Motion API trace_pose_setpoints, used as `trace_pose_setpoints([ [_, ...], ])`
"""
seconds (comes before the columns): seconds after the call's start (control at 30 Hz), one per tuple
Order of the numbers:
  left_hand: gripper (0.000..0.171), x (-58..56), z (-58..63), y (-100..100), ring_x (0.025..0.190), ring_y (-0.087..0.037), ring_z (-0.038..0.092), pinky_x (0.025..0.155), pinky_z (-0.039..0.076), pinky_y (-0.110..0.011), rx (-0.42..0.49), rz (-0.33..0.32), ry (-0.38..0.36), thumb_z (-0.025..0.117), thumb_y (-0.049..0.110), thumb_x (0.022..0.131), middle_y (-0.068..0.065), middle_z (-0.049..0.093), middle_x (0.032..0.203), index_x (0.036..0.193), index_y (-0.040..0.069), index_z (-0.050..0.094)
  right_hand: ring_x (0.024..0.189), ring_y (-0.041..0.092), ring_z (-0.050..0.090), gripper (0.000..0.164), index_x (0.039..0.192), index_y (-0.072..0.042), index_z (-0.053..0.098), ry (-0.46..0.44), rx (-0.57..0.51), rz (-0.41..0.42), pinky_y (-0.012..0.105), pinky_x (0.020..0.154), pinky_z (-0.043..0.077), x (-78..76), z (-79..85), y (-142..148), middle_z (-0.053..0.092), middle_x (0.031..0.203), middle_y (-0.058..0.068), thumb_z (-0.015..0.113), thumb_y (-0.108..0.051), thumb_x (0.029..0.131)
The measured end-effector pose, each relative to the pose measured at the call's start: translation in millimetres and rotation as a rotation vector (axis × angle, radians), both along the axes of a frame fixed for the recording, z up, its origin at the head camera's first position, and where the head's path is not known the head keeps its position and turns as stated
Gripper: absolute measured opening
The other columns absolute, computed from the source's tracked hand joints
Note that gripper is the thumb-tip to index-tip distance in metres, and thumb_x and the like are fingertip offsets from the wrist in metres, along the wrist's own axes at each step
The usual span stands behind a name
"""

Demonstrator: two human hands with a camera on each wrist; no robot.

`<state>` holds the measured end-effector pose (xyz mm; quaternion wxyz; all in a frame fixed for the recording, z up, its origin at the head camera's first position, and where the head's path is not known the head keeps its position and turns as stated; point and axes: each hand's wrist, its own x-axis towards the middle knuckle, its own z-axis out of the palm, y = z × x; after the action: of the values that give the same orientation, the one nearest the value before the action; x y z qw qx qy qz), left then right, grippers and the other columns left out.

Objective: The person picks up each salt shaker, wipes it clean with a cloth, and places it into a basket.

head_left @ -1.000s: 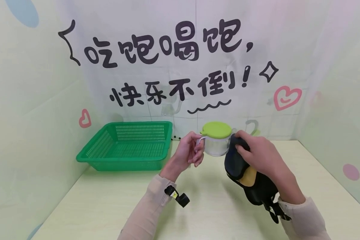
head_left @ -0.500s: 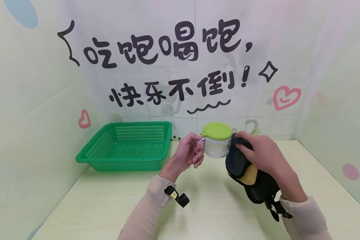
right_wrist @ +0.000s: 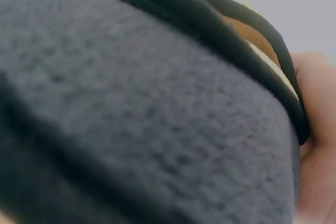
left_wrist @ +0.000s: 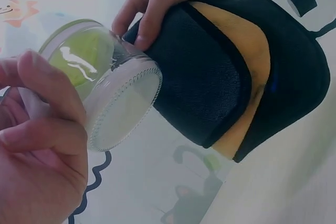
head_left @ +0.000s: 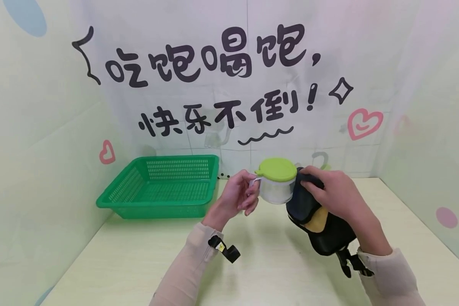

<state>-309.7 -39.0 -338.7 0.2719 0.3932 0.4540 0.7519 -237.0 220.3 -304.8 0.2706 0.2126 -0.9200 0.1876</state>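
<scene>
My left hand point(head_left: 242, 193) holds a glass seasoning jar point(head_left: 276, 190) by its pale handle, clear of the table. The jar wears a lime green lid point(head_left: 277, 169); in the left wrist view its glass base point(left_wrist: 126, 111) tips toward the camera. Between thumb and fingers, my right hand point(head_left: 334, 193) pinches a soft navy-and-black cloth item point(head_left: 304, 197), slipper-like, with a tan inner part point(head_left: 316, 220). Its upper edge sits right against the jar's side. In the right wrist view, the item's grey felt-like face point(right_wrist: 157, 98) fills most of the picture, hiding the jar.
A green plastic basket point(head_left: 157, 210) with slotted walls stands at the back left of the pale wooden table point(head_left: 252, 263). Behind it hangs a white printed backdrop point(head_left: 191, 25) with black lettering. Side panels close in the table left and right.
The jar and its lid have dropped slightly in the head view and tilted a little more. My right hand and the cloth item have shifted only slightly.
</scene>
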Motion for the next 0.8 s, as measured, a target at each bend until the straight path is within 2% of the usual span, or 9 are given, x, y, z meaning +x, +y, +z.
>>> trace_pose_setpoints([
  [0.1,0.040,-0.1,-0.2,-0.3,0.027,-0.016,0.033,0.031,0.037,-0.026,-0.008,-0.022,0.011,0.022,0.019,0.095,-0.001,0.038,0.039,0.057,0.010,0.032,0.080,0.021,0.066,0.021,0.108,-0.019,0.067,0.003,0.003,0.009,0.045,0.073,0.054,-0.5,-0.7,2.2,0.073,0.094,0.003,0.067,-0.018,0.088],
  [0.27,0.039,0.9,-0.8,0.3,0.027,-0.014,0.037,0.031,0.037,-0.026,-0.011,-0.040,0.007,0.022,0.019,0.095,-0.002,0.036,0.039,0.058,0.010,0.032,0.090,0.021,0.066,0.020,0.108,-0.020,0.068,-0.105,0.031,0.048,0.047,0.083,0.054,-4.0,-4.4,5.5,0.072,0.100,0.001,0.067,-0.019,0.088],
  [0.37,0.039,1.5,-1.6,0.3,0.027,-0.015,0.038,0.030,0.037,-0.026,-0.006,-0.038,0.000,0.022,0.019,0.094,-0.003,0.035,0.038,0.057,0.010,0.032,0.093,0.021,0.066,0.020,0.107,-0.022,0.069,-0.133,0.034,0.057,0.047,0.084,0.053,-6.0,-5.5,6.5,0.072,0.102,-0.001,0.067,-0.019,0.088],
  [0.47,0.040,1.6,-2.2,0.4,0.027,-0.015,0.036,0.030,0.036,-0.026,0.008,-0.034,-0.003,0.022,0.019,0.094,-0.002,0.034,0.038,0.057,0.011,0.031,0.092,0.022,0.067,0.020,0.108,-0.022,0.069,-0.107,0.014,0.049,0.048,0.083,0.054,-7.0,-5.2,6.9,0.072,0.102,0.001,0.067,-0.020,0.088],
  [0.67,0.040,2.3,-0.3,2.8,0.027,-0.016,0.033,0.031,0.036,-0.026,0.041,-0.048,-0.002,0.021,0.019,0.095,-0.001,0.036,0.038,0.056,0.011,0.032,0.087,0.022,0.068,0.019,0.106,-0.019,0.070,0.005,-0.077,0.028,0.045,0.077,0.054,-7.3,-3.3,6.9,0.073,0.098,0.004,0.068,-0.019,0.087],
  [0.8,0.040,5.2,2.9,3.0,0.028,-0.015,0.034,0.031,0.038,-0.025,0.032,-0.051,0.003,0.021,0.018,0.095,0.000,0.037,0.039,0.057,0.011,0.032,0.092,0.023,0.067,0.021,0.109,-0.019,0.069,-0.051,-0.069,0.045,0.047,0.082,0.054,-9.8,-5.7,8.7,0.073,0.102,0.004,0.068,-0.020,0.088],
])
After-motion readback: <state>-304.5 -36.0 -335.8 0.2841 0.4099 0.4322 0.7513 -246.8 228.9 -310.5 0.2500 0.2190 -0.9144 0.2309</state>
